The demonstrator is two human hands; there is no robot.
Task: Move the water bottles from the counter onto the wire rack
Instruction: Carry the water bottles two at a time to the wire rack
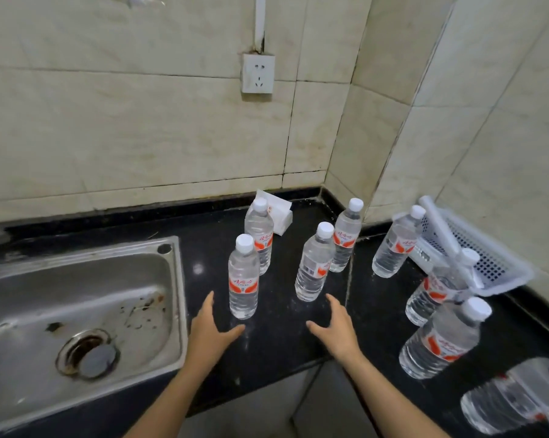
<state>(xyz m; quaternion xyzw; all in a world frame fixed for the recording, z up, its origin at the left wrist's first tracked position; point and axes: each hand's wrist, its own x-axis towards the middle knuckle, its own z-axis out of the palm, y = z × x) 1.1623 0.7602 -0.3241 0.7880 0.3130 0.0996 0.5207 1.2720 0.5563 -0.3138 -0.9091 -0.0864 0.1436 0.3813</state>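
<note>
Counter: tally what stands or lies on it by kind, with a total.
Upright water bottles: 7
Plastic-wrapped bottle packs: 1
White baskets: 1
Tissue packs: 1
Total: 10

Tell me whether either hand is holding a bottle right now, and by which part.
Nothing is held. The left hand and right hand are both open and empty, just short of the nearest bottles.
</note>
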